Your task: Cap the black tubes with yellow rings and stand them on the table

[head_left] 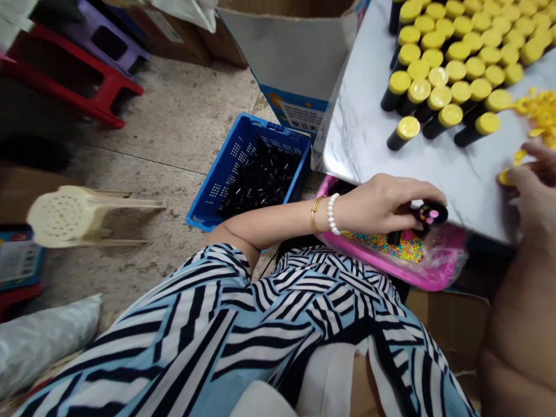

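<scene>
The left hand [382, 202] holds a black tube [428, 214] just off the near edge of the table [369, 133], above a pink tray [434, 272]. The fingers are curled tightly round the tube, thumb below. The tube is tilted: its open mouth faces up and to the right, showing coloured beads inside, and its long axis runs down and left under the hand towards the loose beads [402, 248] in the tray.

The right hand [532, 179] lies on the table at the right edge of the view. Its fingers touch a yellow cap [504, 176], but whether they grip it cannot be told. A heap of loose caps [538, 110] lies just beyond it.

Rows of capped tubes [456, 63] stand on the far part of the table, the nearest ones in a loose line.

On the floor to the left, a blue crate [226, 168] holds empty black tubes [260, 179], with a cardboard box [295, 46] behind it and a cream stool [87, 214] on its side further left.
</scene>
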The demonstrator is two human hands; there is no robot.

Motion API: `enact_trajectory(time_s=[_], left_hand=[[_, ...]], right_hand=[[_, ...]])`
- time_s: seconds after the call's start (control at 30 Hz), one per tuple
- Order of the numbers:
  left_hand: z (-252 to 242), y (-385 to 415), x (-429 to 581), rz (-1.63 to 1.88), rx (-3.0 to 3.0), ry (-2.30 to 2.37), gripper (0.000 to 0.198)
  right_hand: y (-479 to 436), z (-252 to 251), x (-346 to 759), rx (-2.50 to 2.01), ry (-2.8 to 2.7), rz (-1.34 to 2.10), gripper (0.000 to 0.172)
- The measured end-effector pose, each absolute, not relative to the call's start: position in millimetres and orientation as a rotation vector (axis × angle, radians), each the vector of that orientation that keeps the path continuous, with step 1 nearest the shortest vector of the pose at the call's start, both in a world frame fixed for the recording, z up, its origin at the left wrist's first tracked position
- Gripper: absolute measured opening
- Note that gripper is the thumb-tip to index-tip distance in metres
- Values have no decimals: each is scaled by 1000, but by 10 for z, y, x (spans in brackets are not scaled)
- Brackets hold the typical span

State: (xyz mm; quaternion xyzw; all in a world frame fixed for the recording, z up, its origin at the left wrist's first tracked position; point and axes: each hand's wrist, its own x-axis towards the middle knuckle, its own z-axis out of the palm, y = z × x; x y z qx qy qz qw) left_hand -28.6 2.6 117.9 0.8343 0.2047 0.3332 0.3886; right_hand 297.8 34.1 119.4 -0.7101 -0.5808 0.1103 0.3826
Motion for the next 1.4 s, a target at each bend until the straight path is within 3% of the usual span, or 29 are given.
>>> enact_trajectory(time_s=[0.1,0.2,0.27,0.43,0.53,1.1,1.4], left_hand=[[1166,228,-183,927,2271,748,32],[1092,355,-123,960,2321,906,28],[1071,363,-123,990,2304,927,34],[1092,302,-150,975,2298,922,31],[1089,290,-136,961,2310,958,31],[1215,242,-129,853,2245,977,25],[1411,317,-33,821,1795,1072,25]], right_hand=[[257,1294,3064,-1979,-1532,347,40],[199,1389,3048,-2129,-1748,-102,32],[134,1483,2907,-2094,-1745,-178,33],[-56,1739,2231,-1550,-1209,984,39],[-40,1729,1935,-1408,-1146,1270,32],[70,1479,1855,-1474,-994,1359,41],[28,1472,1834,-1473,-985,1379,41]])
